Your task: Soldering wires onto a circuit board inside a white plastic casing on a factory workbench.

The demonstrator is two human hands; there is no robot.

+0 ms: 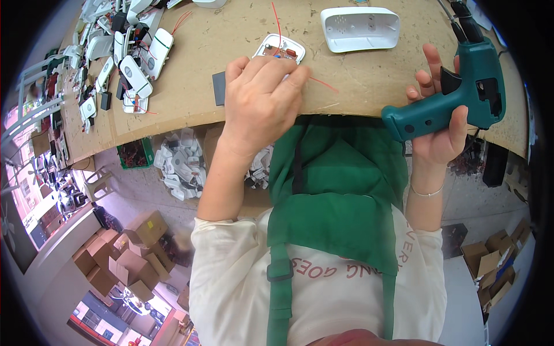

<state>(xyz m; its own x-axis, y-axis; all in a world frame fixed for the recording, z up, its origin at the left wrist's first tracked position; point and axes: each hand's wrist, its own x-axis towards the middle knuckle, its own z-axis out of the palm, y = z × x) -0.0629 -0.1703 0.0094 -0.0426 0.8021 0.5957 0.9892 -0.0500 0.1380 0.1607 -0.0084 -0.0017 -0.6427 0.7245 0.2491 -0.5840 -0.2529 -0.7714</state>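
Note:
My left hand [262,104] is closed, knuckles up, at the near edge of a small white plastic housing [295,46]. Inside that housing lies a brown circuit board [272,51] with small parts, and thin red wires [277,23] stick out from it. My fingertips are hidden beneath the hand. In my right hand [441,138] lies a dark green pistol-shaped soldering gun [461,95] with a black trigger, its tip pointing away from me. The thumb and fingers are on either side of its body. Beside my left wrist is a flat dark grey block [219,89].
A white open plastic shell [361,32] sits at the far side of the cardboard-covered table [196,69]. White housings with wires [135,75] are heaped at the left. Below the table edge are a box of white parts [180,164] and a green crate [135,153].

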